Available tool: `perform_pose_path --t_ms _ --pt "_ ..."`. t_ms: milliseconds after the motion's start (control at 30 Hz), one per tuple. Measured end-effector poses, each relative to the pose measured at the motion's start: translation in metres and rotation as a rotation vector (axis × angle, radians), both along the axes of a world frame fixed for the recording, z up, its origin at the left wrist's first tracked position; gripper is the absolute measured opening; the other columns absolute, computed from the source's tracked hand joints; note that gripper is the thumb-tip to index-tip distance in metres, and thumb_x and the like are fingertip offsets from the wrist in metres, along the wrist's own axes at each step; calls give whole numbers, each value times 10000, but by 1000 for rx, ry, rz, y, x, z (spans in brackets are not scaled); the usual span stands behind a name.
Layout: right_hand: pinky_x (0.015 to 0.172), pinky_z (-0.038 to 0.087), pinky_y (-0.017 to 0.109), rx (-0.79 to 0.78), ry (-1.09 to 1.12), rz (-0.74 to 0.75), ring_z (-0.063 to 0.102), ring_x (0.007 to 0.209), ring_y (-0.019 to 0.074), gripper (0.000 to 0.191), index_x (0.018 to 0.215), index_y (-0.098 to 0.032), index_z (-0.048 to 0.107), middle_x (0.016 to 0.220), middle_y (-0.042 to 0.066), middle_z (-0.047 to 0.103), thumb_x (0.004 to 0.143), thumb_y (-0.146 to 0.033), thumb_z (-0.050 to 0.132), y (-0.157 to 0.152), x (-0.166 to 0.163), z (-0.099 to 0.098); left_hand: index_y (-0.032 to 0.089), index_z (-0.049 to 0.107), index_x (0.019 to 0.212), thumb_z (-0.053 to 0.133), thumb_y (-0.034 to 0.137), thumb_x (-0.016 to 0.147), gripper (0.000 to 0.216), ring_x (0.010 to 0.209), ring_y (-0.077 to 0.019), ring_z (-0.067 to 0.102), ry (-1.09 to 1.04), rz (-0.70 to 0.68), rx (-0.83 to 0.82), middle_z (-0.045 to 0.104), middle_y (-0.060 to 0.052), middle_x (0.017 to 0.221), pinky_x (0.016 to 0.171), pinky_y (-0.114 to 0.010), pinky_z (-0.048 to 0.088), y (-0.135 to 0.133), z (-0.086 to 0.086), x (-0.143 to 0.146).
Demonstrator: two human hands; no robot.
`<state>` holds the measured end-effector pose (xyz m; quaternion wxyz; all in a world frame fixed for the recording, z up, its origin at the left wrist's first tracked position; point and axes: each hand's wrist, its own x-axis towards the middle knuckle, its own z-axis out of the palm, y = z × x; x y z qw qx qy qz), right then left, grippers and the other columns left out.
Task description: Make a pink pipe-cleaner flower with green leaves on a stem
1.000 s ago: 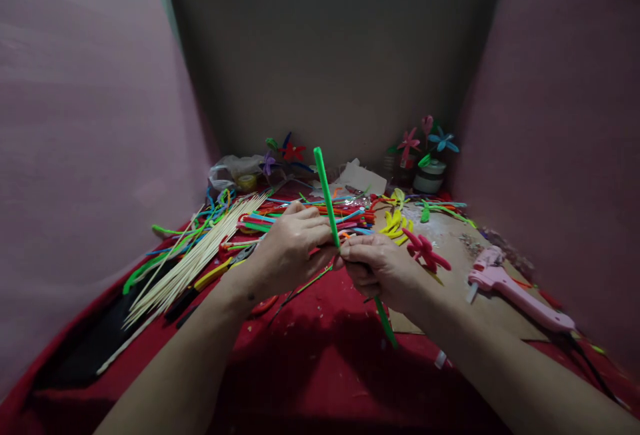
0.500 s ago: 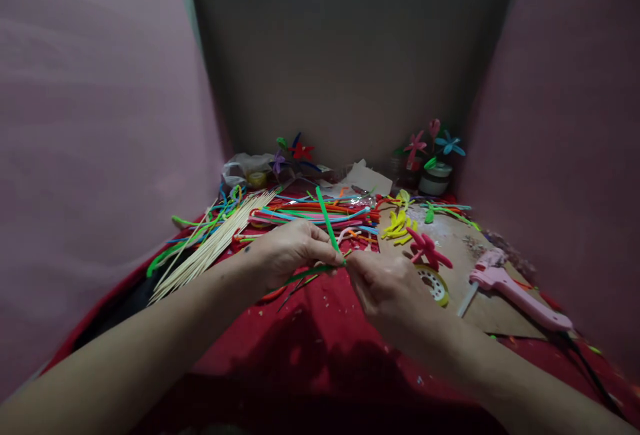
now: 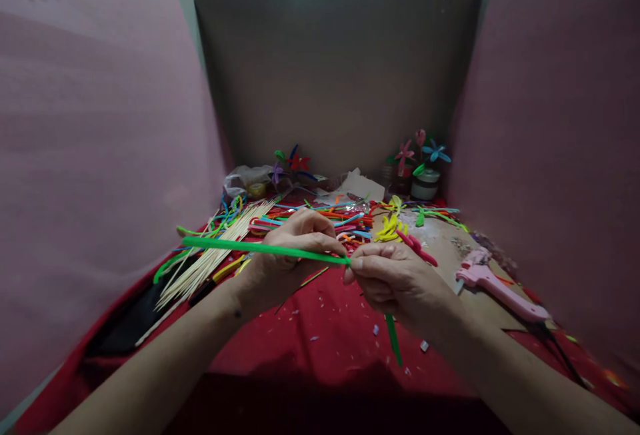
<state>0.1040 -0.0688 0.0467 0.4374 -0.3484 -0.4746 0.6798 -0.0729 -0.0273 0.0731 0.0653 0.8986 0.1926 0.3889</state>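
A green pipe cleaner (image 3: 250, 246) runs leftward across the front of my left hand (image 3: 300, 245) to a crossing between my two hands. My left hand is closed, its fingertips pinching near that crossing. My right hand (image 3: 403, 278) is closed too, thumb and fingers pressed on the pipe cleaner at the same spot. Below the right hand a green length hangs down; whether it is the same piece is hidden by the fingers. Right behind my right hand lies a pink pipe-cleaner flower (image 3: 417, 248), partly covered.
Thin wooden sticks (image 3: 215, 262) lie at left beside a yellow-and-black-handled tool (image 3: 227, 270). Coloured pipe cleaners (image 3: 345, 222) are heaped behind my hands. On a cardboard sheet (image 3: 485, 312) at right rest yellow pieces (image 3: 387, 230) and a pink glue gun (image 3: 505, 292). Pipe-cleaner flowers (image 3: 435, 152) stand behind.
The green length that pointed up now stretches out to the left, and another length has come to hang below my right hand. The camera view has tilted slightly upward.
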Motion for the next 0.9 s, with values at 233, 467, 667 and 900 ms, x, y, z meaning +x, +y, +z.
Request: perform_pose_path --t_ms 233,467,667,900 --pt "369 112 199 108 -98 -12 132 374 39 146 630 -155 575 410 -103 231 731 -256 548 -5 5 3 161 632 750 513 198 836 152 718 -123 490 155 -84 -224 601 -9 702 732 -274 397 -8 14 6" --pt "475 243 221 832 -652 -340 322 476 67 242 537 -164 432 505 -46 346 778 -149 437 -14 -1 1 120 588 662 577 235 754 147 587 -87 457 69 -105 -1138 532 13 615 581 -218 377 -1 21 11" --pt "507 262 237 1084 -874 -537 400 502 85 211 592 -152 478 536 -14 449 795 -132 423 -11 -3 -9 125 591 718 599 272 731 148 616 -88 444 105 -78 -1088 519 20 651 602 -220 363 -1 24 17" --pt "492 259 239 893 -776 -495 354 472 76 248 575 -168 464 507 -38 413 822 -171 436 -7 -4 2 131 552 706 573 253 719 124 597 -83 416 -62 24 -944 490 27 637 598 -232 352 -7 16 21"
